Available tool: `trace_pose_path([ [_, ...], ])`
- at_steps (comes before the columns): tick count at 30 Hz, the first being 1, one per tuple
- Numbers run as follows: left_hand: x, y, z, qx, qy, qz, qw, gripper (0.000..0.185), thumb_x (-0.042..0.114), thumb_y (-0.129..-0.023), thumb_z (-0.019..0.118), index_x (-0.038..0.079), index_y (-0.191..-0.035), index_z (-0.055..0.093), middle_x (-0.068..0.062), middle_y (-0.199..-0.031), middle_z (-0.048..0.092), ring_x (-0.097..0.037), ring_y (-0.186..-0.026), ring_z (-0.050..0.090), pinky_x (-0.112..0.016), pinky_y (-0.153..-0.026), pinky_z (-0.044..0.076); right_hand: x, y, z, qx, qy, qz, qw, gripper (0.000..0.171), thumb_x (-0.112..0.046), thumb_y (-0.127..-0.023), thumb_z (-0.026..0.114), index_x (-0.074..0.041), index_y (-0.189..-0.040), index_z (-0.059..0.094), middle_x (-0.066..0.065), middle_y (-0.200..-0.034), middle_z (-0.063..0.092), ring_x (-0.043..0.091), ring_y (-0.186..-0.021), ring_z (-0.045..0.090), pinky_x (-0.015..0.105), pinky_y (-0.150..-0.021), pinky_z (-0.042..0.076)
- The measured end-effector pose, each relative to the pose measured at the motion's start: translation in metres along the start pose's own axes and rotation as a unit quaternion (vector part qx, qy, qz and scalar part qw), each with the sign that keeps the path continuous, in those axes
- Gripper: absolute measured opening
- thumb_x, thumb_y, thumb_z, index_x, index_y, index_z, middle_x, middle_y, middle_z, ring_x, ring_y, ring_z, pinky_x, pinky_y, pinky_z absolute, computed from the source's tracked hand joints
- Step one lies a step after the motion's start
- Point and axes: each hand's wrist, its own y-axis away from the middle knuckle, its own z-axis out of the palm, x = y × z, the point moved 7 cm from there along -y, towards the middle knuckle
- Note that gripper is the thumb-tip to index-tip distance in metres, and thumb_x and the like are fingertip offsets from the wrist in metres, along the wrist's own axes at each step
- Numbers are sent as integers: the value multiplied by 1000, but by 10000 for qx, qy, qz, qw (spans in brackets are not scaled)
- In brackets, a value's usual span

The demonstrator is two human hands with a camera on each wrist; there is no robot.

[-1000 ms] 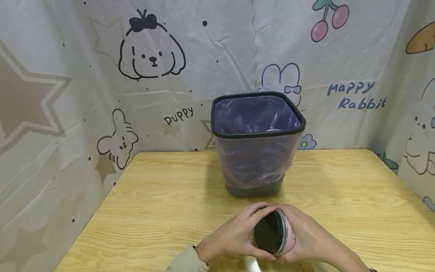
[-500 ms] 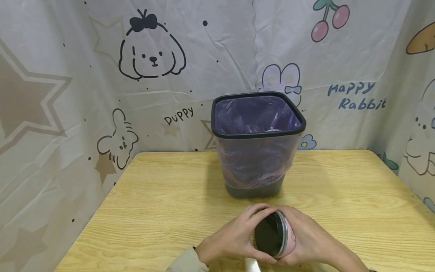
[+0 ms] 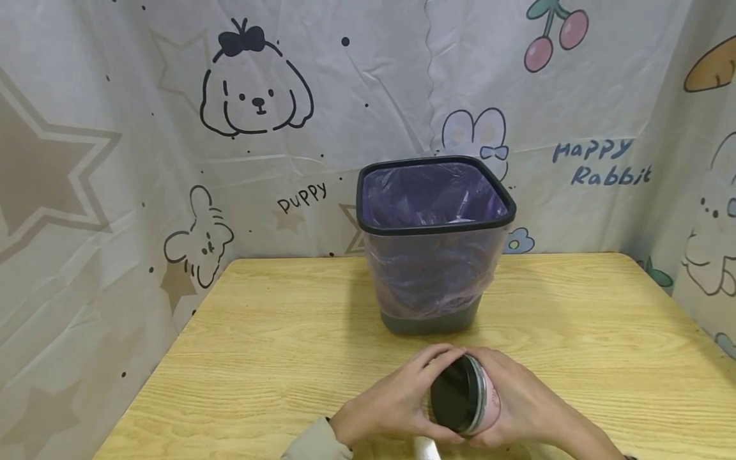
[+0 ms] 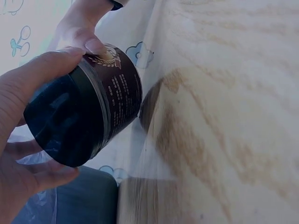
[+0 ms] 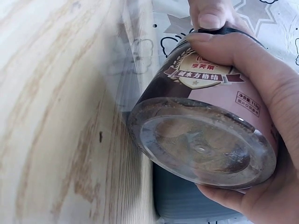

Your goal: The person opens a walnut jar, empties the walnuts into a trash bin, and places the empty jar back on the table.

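A clear plastic jar (image 5: 201, 149) with a black lid (image 3: 455, 395) is held between both hands, tilted so that the lid points to the left. Curled round the lid are the thumb and fingers of the left hand (image 3: 397, 399). My right hand (image 3: 523, 402) grips the body, which carries a pink and dark brown label (image 4: 119, 86). Brownish contents show through the clear base in the right wrist view. In the left wrist view, the lid sits on the jar and the base edge is close over the table. Part of the label is hidden under the right fingers.
Just beyond the hands stands a grey bin (image 3: 431, 326) with a black rim (image 3: 437, 229) and a purple plastic liner (image 3: 425, 191). The wood-grain table (image 3: 259, 358) ends at a cloth backdrop (image 3: 368, 76) printed with cartoon animals, which also hangs along both sides.
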Motion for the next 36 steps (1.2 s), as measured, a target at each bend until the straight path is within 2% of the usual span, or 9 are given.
trace_pose_path([
  [7,1,1,2,-139,-78,88,9998,112,43,-68,86,16,-154,19,-5,-151,27,-14,-137,30,-22,-109,31,1,0,0,-25,50,70,10000,99,-55,-48,91,-16,-129,50,-10,-116,56,10,-98,57,33,-77,54],
  [12,1,0,2,-140,-186,58,9997,109,44,-70,84,16,-154,20,-4,-150,30,-14,-135,33,-21,-108,32,2,0,0,-75,-28,76,9999,99,-53,-48,92,-17,-130,50,-11,-118,56,10,-99,57,33,-77,54],
  [17,1,0,3,-140,-309,97,9994,114,44,-67,87,16,-154,19,-7,-150,29,-16,-136,32,-22,-108,33,2,0,0,-58,25,77,10000,99,-54,-48,92,-14,-129,50,-9,-117,56,11,-99,57,34,-77,54],
  [27,-1,1,4,-160,-140,-70,9997,113,44,-69,86,16,-154,17,-5,-150,29,-15,-136,33,-23,-107,34,1,0,0,67,12,56,10000,99,-53,-44,93,-16,-126,52,-12,-114,57,8,-97,57,32,-76,54],
  [33,3,-2,3,-101,-199,245,9995,113,42,-67,87,16,-153,19,-6,-155,20,-19,-142,21,-27,-111,29,1,0,0,-7,8,84,10000,101,-53,-47,92,-11,-129,51,-9,-118,57,11,-99,57,34,-77,54],
  [36,3,-1,3,-137,-258,263,9992,112,40,-69,86,14,-154,18,-7,-153,24,-16,-140,27,-23,-111,29,1,0,0,-33,-34,131,9999,102,-54,-47,92,-12,-131,50,-9,-119,57,12,-101,57,35,-79,54],
])
